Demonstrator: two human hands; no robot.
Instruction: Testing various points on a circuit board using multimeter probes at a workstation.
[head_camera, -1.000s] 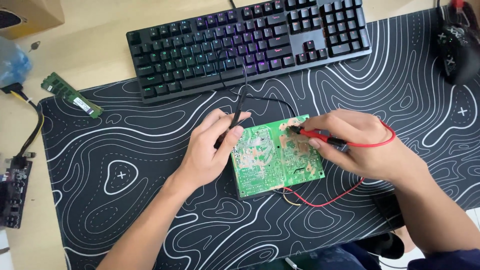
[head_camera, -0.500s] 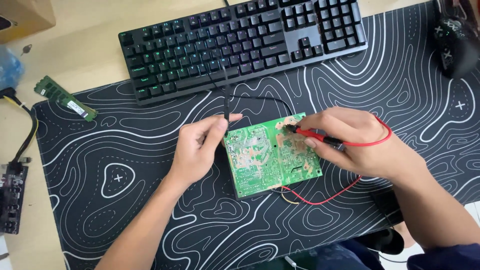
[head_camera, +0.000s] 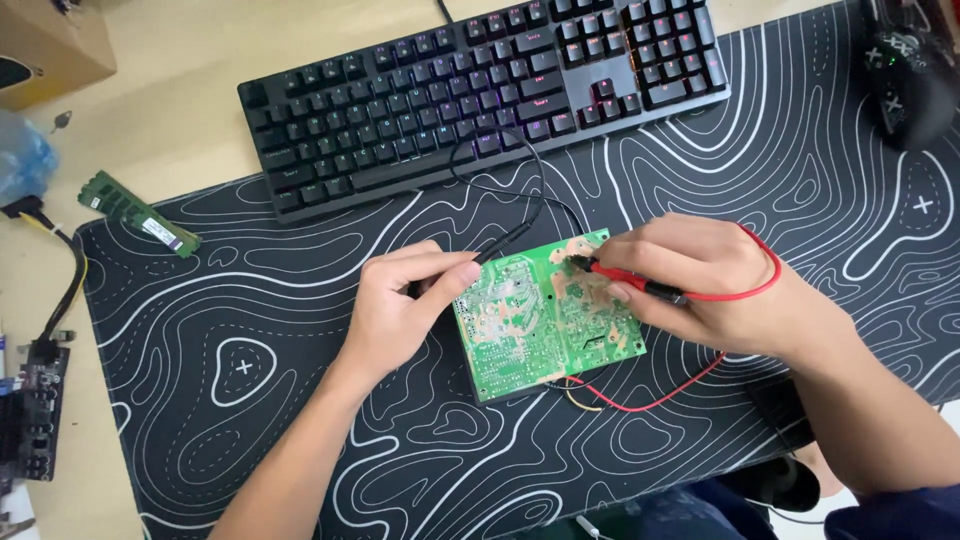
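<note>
While the red probe (head_camera: 640, 283), pinched in the right hand (head_camera: 700, 285), stays on the board (head_camera: 540, 320), the left hand (head_camera: 405, 310) has drawn its clamped black probe (head_camera: 500, 245) back toward the board's left edge.

Single head cam, looked steeply down from above the desk, fairly close. Frame covered the black desk mat (head_camera: 300, 420), with the keyboard (head_camera: 480, 90) along the top edge and both forearms entering from the bottom. No second view, so no overlap.

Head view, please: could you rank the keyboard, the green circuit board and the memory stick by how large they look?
1. Keyboard, clearly largest.
2. Green circuit board.
3. Memory stick, smallest.
All lie flat on the desk at similar distance, so the order is safe.
</note>
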